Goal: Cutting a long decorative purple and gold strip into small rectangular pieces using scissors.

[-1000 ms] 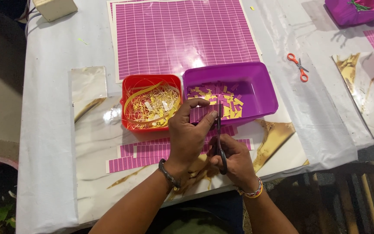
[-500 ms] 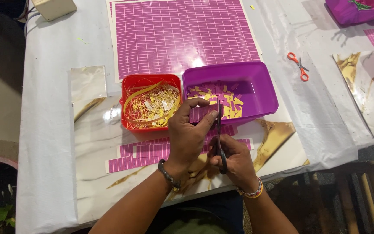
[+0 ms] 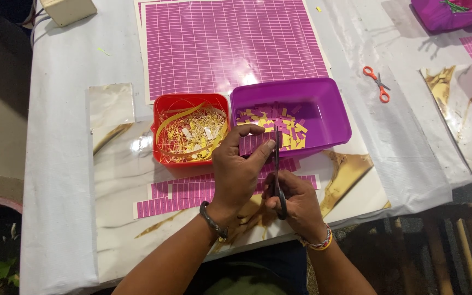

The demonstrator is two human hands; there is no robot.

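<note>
My left hand (image 3: 237, 170) pinches a narrow purple gridded paper strip (image 3: 253, 143) over the near rim of a purple tub (image 3: 323, 112). My right hand (image 3: 296, 202) grips black scissors (image 3: 277, 164) whose blades point away from me beside the strip. The tub holds several small purple and yellow paper bits. A red tub (image 3: 162, 109) to its left is full of thin yellow and white paper trimmings. More purple gridded strips (image 3: 181, 194) lie on a shiny gold-streaked sheet under my hands.
A large purple gridded sheet (image 3: 230, 43) lies beyond the tubs. Orange-handled scissors (image 3: 378, 83) rest at right, near another shiny sheet (image 3: 462, 117). More purple tubs (image 3: 443, 13) stand at the far right. A cream box (image 3: 66, 10) sits at top left. The table's edge is near me.
</note>
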